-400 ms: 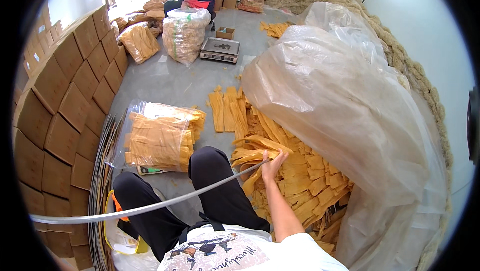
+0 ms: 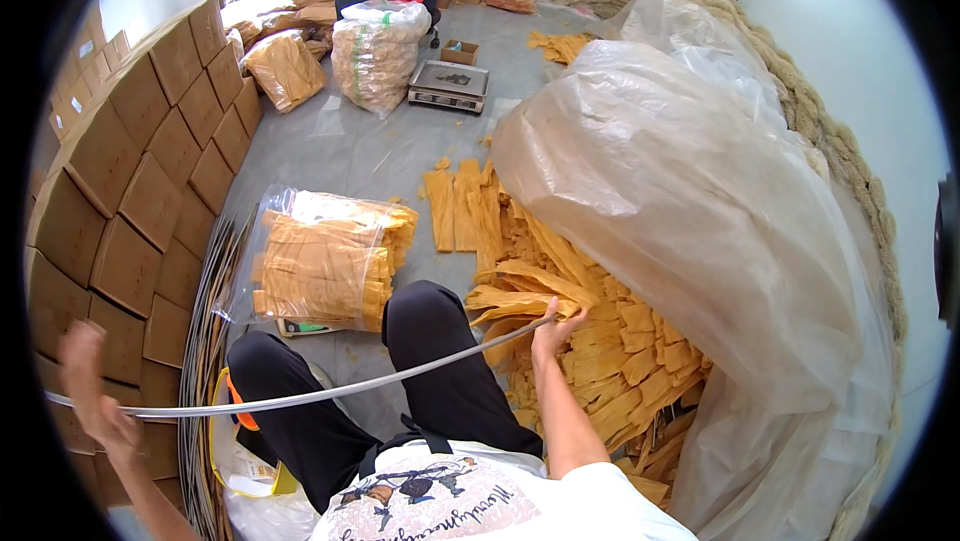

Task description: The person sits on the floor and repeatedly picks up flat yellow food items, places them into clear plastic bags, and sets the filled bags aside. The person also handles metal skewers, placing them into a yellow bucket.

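Your right hand (image 2: 557, 329) is closed around one end of that long, thin, curved grey rod (image 2: 400, 373), right up against a fanned bunch of flat golden-yellow strips (image 2: 525, 289). Can't really tell if you're pinching any of the strips along with it. The rod bows across in front of your knees, over to your left hand (image 2: 97, 396), which is up by the cardboard boxes and pretty blurred. Fingers look pointed upward, but I can't tell if you've got a hold of the rod there or not.

The bunch sits on a big loose pile of broken yellow pieces (image 2: 625, 366), partly under a huge cloudy plastic sheet (image 2: 640, 161) on your right. Just past your knees there's a clear plastic bag (image 2: 325, 261) packed with stacked strips. Left of that, a bundle of slender grey and brown rods (image 2: 203, 341) lies along the wall of brown cardboard boxes (image 2: 130, 201). Further back, a flat-topped scale (image 2: 448, 83) sits near a stuffed, see-through sack (image 2: 378, 59).
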A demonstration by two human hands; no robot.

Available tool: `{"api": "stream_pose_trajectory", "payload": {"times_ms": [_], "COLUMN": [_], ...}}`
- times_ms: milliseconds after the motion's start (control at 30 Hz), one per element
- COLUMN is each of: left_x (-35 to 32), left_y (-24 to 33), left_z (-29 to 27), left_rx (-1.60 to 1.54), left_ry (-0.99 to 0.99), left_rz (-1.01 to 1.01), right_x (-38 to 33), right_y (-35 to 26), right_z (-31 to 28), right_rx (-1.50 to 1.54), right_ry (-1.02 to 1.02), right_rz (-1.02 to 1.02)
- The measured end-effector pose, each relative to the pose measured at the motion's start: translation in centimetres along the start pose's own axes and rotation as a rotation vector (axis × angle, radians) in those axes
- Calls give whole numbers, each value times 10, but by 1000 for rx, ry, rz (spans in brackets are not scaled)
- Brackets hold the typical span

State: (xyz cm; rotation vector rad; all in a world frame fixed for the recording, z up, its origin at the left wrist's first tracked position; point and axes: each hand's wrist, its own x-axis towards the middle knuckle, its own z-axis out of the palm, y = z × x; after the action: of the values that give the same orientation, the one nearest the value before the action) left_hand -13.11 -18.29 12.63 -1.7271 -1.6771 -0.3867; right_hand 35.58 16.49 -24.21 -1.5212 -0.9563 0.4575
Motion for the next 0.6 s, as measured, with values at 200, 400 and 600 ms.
{"api": "stream_pose_trajectory", "payload": {"times_ms": [200, 400, 600], "left_x": [-31, -36, -73], "left_y": [58, 15, -92], "left_z": [16, -30, -33], "left_rx": [-69, 314, 513], "left_ry": [-314, -265, -55], "left_rz": [105, 191, 346], "right_x": [-10, -1, -8], "right_y": [-11, -3, -45], "right_z": [6, 13, 18], "right_rx": [34, -172, -139], "right_ry": [140, 99, -82], "right_rz": [234, 438, 244]}}
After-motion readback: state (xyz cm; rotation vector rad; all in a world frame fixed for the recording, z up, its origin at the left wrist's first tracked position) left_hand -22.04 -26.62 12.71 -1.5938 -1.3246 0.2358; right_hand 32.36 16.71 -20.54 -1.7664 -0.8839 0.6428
